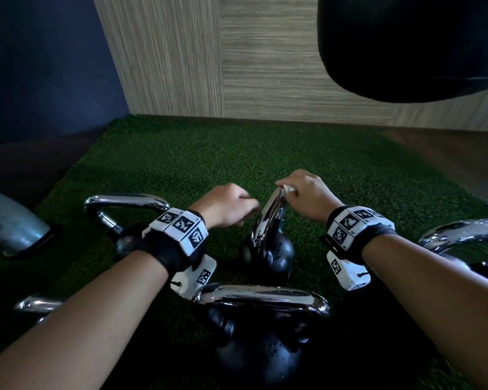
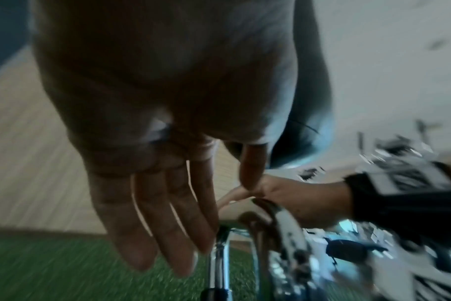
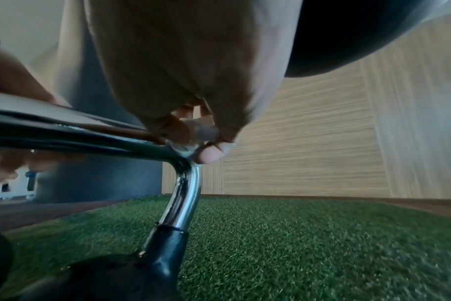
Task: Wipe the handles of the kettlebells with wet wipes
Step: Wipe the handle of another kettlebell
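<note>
The right hand (image 1: 304, 194) pinches a wet wipe (image 1: 288, 189) onto the chrome handle (image 1: 268, 218) to scrub it, while the left hand (image 1: 228, 204) beside it, fingers apparently straight and empty, seems to steady it.

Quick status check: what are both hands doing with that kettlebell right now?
Right hand pinches wet wipe on middle kettlebell's chrome handle, far bend. Left hand beside handle, fingers straight, holding nothing. Other kettlebells crowd close; nothing blocks the wiping.

We see our right hand (image 3: 183, 85) pinching a small wad of wet wipe (image 3: 185, 147) onto the top corner of the chrome handle (image 3: 185, 189). The handle runs down into a black kettlebell (image 3: 131, 272) standing on green turf (image 3: 322, 244).
</note>
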`<state>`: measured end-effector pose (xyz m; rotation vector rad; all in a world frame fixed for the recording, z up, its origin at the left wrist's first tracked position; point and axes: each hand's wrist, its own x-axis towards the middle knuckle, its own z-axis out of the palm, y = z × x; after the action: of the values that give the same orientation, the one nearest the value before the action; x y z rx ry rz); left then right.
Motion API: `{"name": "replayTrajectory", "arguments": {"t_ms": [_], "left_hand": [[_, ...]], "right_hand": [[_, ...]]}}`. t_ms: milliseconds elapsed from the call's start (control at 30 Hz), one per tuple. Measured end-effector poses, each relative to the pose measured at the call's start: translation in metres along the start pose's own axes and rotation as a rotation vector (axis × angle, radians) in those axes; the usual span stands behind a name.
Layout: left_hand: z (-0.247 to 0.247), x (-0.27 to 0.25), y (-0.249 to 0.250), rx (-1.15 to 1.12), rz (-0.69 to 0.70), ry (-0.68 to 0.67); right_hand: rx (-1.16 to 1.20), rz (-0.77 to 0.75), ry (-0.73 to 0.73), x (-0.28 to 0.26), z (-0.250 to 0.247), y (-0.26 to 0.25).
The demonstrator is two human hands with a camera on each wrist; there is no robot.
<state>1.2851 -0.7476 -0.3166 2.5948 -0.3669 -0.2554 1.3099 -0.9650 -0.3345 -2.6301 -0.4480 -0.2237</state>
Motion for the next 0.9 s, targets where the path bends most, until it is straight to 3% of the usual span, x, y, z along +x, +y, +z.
{"name": "replayTrajectory", "arguments": {"t_ms": [67,167,400,600,900], "left_hand": [[0.000,-0.011,0.016,0.170,0.008,-0.090],[0.009,-0.017,0.027,0.381,0.040,-0.088],[-0.006,-0.008,0.030,0.423,-0.019,-0.133],[-0.023,0.006,0.015,0.484,-0.045,-0.049],[-0.020,-0.008,-0.016,0.283,0.010,0.087]], "right_hand": [[-0.053,-0.041,-0.063,0.000,-0.003,-0.003],[-0.098,-0.104,-0.072,0.002,-0.001,-0.005],[-0.221,-0.056,-0.147,-0.001,-0.016,-0.017],[-0.146,0.120,-0.121,-0.018,-0.021,-0.015],[-0.124,0.073,-0.135,-0.032,-0.020,-0.014]]}}
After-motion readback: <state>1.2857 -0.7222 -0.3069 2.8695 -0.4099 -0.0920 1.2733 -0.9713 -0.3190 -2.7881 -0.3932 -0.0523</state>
